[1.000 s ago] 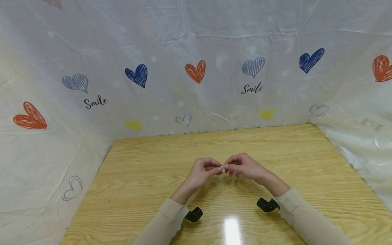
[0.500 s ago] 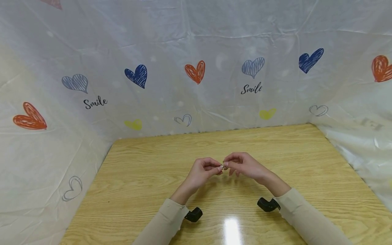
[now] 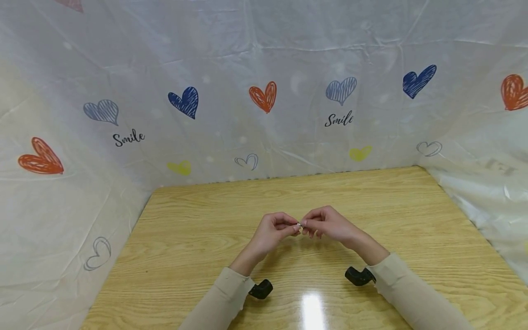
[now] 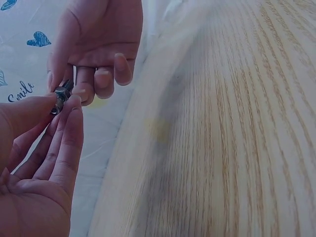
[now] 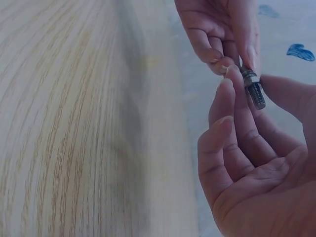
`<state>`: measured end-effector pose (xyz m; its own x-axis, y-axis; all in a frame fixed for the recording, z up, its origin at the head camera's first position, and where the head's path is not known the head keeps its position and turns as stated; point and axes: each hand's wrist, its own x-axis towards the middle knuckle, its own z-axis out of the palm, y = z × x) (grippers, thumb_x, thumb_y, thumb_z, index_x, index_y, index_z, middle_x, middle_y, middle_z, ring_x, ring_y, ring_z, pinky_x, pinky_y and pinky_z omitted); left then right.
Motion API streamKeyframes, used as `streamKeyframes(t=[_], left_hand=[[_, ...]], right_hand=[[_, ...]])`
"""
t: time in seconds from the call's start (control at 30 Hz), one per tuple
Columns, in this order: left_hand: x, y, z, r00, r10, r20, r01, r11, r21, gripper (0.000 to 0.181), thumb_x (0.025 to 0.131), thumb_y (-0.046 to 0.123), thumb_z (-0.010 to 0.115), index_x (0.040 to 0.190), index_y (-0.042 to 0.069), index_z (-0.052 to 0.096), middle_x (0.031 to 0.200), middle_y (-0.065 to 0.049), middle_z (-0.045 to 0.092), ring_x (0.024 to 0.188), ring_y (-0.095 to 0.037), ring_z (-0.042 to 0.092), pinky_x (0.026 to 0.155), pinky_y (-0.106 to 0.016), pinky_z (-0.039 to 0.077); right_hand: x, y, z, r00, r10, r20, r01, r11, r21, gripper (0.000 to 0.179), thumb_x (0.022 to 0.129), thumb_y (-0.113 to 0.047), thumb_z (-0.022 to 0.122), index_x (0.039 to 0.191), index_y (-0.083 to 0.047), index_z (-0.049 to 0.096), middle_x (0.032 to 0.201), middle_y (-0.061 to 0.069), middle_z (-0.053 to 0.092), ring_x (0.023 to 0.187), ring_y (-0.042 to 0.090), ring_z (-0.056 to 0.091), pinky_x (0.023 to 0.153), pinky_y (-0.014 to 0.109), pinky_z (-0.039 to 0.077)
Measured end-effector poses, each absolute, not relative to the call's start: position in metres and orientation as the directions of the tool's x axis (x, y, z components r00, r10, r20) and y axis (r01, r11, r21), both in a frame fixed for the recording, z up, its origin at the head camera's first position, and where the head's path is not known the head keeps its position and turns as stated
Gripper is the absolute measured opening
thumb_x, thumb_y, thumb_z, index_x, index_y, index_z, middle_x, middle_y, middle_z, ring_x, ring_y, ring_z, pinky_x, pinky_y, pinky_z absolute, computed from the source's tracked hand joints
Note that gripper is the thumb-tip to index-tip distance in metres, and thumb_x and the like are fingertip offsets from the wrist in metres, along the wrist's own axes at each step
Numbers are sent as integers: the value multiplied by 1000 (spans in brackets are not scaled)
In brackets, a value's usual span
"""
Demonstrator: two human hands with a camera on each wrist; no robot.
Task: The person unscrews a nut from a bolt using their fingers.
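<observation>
In the right wrist view, we see a small metal bolt [image 5: 256, 95] toward two o'clock from the middle, its dark threaded end pointing to five. The right hand [image 5: 264, 173] lies at four o'clock, thumb and fingers pinching the bolt. The left hand [image 5: 222, 29], at one o'clock, pinches the bolt's opposite end.

In the left wrist view, we find the bolt between nine and ten o'clock, with a silvery nut-like ring [image 4: 62, 92] around it and threads pointing toward one. The left fingers and thumb are at eight o'clock, the right ones at eleven.

In the head view, we have the bolt toward five o'clock, held above the desk [image 3: 185, 229], its details too small to tell. Beige sleeves [image 3: 220, 293] cover both forearms, and black wrist pieces [image 3: 261, 289] jut out by the cuffs. At twelve o'clock hangs a pale sheet [image 3: 297, 36] printed with hearts [image 3: 187, 101] and "Smile" lettering [image 3: 339, 119].
</observation>
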<state>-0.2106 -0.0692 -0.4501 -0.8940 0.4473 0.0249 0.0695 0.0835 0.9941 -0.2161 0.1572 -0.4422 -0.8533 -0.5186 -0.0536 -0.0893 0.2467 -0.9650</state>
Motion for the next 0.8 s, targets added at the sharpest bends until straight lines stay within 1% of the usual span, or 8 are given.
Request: streamKeyframes(t=[0.07, 0.2, 0.27, 0.43, 0.5, 0.57, 0.67, 0.8], left_hand=[[-211, -70, -450, -893, 449, 27, 71, 83, 994, 15, 98, 7, 71, 108, -3, 72, 105, -14, 74, 97, -33, 74, 93, -52, 60], [-211, -70, -451, -892, 451, 26, 71, 84, 994, 14, 97, 7, 71, 108, -3, 72, 105, -14, 74, 97, -34, 74, 93, -52, 60], [-211, -71, -450, -893, 449, 24, 70, 86, 994, 14, 97, 7, 71, 108, -2, 72, 105, -13, 74, 98, -34, 74, 94, -53, 59], [-211, -71, -449, -894, 447, 28, 74, 86, 993, 14, 97, 6, 71, 108, -3, 73, 106, -13, 74, 97, -33, 74, 94, -52, 59], [-211, -70, -449, -893, 450, 32, 76, 81, 994, 14, 98, 6, 70, 108, -3, 72, 106, -14, 74, 97, -34, 74, 94, -52, 59], [-211, -70, -450, -892, 451, 32, 76, 81, 994, 14, 98, 6, 71, 108, -3, 72, 107, -16, 74, 98, -34, 74, 95, -53, 59], [-211, -70, -450, -891, 453, 27, 72, 82, 994, 14, 97, 6, 71, 108, -3, 72, 108, -17, 74, 97, -32, 74, 95, -54, 58], [-211, -69, -450, -892, 452, 19, 63, 83, 995, 13, 97, 5, 71, 107, -3, 72, 108, -16, 74, 94, -25, 75, 95, -54, 58]], right_hand=[[-216, 157, -442, -853, -520, -43, -100, 243, -965, 24, 105, -20, 61, 114, 0, 72, 101, 25, 71, 83, 30, 66, 64, 35, 56], [-215, 158, -442, -850, -526, -30, -107, 227, -968, 21, 104, -18, 63, 115, -1, 70, 101, 27, 70, 87, 44, 63, 64, 37, 55], [-214, 158, -442, -848, -529, -20, -109, 211, -971, 20, 102, -16, 65, 116, -2, 68, 102, 25, 69, 89, 48, 61, 64, 38, 54], [-213, 158, -441, -857, -515, -20, -92, 192, -977, 29, 100, -16, 67, 124, 0, 63, 113, 16, 65, 90, 41, 63, 65, 39, 54], [-213, 158, -440, -863, -504, -30, -86, 205, -975, 33, 102, -20, 66, 127, 1, 62, 115, 17, 64, 90, 41, 63, 65, 39, 54], [-214, 158, -441, -869, -494, -43, -80, 225, -971, 34, 103, -25, 64, 125, 1, 64, 113, 18, 65, 90, 45, 63, 64, 38, 54], [-215, 158, -441, -869, -490, -61, -75, 253, -965, 32, 105, -31, 61, 117, -2, 70, 107, 21, 68, 91, 50, 63, 62, 36, 53], [-215, 157, -443, -863, -500, -77, -71, 270, -960, 36, 107, -33, 57, 105, -2, 74, 98, 23, 69, 88, 49, 64, 61, 35, 53]])
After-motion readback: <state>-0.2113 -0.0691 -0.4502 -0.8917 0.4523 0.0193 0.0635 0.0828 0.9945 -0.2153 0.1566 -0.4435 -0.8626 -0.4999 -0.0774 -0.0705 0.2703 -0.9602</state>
